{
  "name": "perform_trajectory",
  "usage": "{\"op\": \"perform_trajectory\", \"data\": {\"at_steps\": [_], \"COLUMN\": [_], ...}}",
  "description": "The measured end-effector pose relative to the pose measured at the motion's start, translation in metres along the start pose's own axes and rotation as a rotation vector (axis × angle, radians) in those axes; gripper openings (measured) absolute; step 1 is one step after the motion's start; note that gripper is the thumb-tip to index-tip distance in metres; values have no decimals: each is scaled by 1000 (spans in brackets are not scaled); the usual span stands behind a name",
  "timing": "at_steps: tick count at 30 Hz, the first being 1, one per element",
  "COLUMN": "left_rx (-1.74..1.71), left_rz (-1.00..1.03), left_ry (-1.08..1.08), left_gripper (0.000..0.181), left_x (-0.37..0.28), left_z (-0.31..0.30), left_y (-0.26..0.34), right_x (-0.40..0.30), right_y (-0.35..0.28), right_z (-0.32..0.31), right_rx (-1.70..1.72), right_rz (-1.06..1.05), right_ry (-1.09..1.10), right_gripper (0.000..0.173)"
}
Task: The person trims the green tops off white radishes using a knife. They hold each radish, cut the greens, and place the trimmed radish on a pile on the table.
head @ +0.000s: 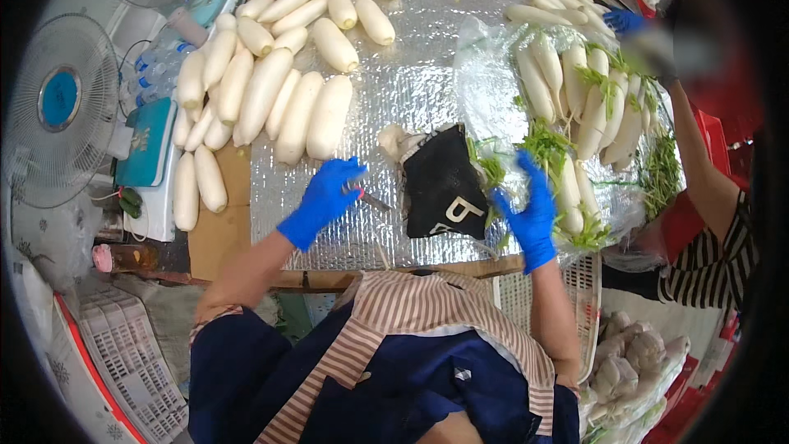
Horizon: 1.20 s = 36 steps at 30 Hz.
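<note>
In a blue glove, my left hand (pixel 325 197) is closed around a small tool (pixel 376 201) with a red part and a dark, narrow end, probably a knife. Most of it is hidden by the fingers. My right hand (pixel 531 213), also gloved in blue, has its fingers apart and holds nothing. It is beside white radishes (pixel 570 197) with green leaf stubs. Between my hands a black cloth (pixel 441 182) with white lettering lies on the silver foil sheet (pixel 382 105). Trimmed white radishes (pixel 330 117) lie in a row beyond my left hand.
At the right, a co-worker's blue-gloved hand (pixel 624 21) is near more radishes (pixel 558 3). Leafy radishes (pixel 592 92) lie on clear plastic (pixel 487 68). On the left are a fan (pixel 60 98), a teal-topped scale (pixel 145 142) and a jar (pixel 126 257). A white crate (pixel 582 296) is below the table edge.
</note>
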State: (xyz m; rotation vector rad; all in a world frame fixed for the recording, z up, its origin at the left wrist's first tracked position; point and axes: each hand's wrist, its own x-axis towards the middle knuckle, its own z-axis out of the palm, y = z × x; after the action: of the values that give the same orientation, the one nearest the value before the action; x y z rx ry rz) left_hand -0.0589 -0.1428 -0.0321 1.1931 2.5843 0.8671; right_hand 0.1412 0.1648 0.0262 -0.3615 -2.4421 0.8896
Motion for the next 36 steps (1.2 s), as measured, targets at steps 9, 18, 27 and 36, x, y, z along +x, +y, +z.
{"op": "perform_trajectory", "data": {"at_steps": [9,18,27,36], "left_rx": [21,-774,15,69], "left_rz": [-250,-579,-246,-20], "left_ry": [158,431,142,295], "left_gripper": [22,14,19,33], "left_x": [-59,-50,-20,-23], "left_z": [-16,-106,-19,-47], "left_y": [-21,84,11,4], "right_x": [-17,-23,-19,-46], "right_y": [-52,-127,-59,53], "right_z": [92,143,55,-127], "right_rx": [-60,311,797,492], "right_rz": [-121,-611,445,576], "right_ry": [-603,-872,-431,611], "right_gripper": [63,54,27,29]}}
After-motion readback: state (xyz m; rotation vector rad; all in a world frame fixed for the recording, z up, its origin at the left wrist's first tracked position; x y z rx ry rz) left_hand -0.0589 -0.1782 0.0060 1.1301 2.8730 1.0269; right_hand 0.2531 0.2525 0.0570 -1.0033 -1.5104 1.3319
